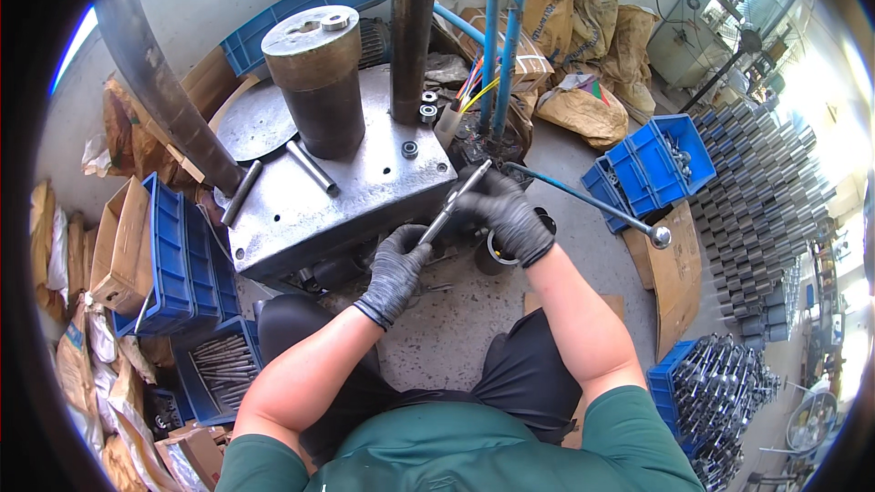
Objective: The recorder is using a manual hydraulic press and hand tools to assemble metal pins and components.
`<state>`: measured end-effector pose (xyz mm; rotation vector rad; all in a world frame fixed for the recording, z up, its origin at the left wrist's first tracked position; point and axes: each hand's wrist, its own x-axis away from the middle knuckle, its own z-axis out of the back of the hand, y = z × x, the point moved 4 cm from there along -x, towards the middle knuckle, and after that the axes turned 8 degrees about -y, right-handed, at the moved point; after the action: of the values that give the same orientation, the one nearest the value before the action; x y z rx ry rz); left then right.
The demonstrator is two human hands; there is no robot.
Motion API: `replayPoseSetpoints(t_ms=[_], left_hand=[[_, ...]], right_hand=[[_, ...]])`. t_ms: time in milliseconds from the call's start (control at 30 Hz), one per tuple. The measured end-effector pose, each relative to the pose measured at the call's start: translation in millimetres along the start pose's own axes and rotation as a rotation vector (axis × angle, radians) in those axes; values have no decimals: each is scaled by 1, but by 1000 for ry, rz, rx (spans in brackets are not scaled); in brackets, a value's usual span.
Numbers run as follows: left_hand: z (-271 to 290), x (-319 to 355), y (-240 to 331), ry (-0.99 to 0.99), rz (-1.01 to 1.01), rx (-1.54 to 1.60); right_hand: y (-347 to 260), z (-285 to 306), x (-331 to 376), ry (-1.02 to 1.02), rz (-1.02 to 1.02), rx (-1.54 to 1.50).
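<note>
A slim stepped metal shaft slants across the front right corner of a steel press table. My left hand, in a grey knit glove, is closed round its lower end. My right hand, gloved alike, grips it near the upper end, whose tip sticks out past the fingers. On the press table lie a small bearing and two short metal bars, one dark and one brighter. Two more bearings sit beside the dark column. A thick steel cylinder stands upright there, a metal ring on its top.
A green lever with a ball end reaches out at the right. Blue crates hold metal shafts, small parts and assembled shafts. Stacked metal tubes stand far right. A dark bucket sits below my right hand.
</note>
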<state>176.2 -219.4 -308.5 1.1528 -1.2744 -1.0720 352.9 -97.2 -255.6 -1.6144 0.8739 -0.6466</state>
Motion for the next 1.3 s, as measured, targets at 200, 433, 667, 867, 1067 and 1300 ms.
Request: replayPoseSetpoints(t_ms=[200,433,667,867,1067,1300], left_hand=[[6,2,-4,3,-56,19],[-13,1,8,-9,-207,-206],[2,-13,-7,-126,-213,-221],[-38,18,23,-402,-344,-607],[-60,31,7,-697,-442,-1001],[-63,41,-7,-815,-347,-1100]], right_hand=[[19,-36,3,-113,-262,69],[22,-12,11,11,-312,119],[-11,28,19,-13,44,1129],[-21,142,154,182,-315,1207],[116,263,389,815,-476,553],[217,228,577,1533,-439,74]])
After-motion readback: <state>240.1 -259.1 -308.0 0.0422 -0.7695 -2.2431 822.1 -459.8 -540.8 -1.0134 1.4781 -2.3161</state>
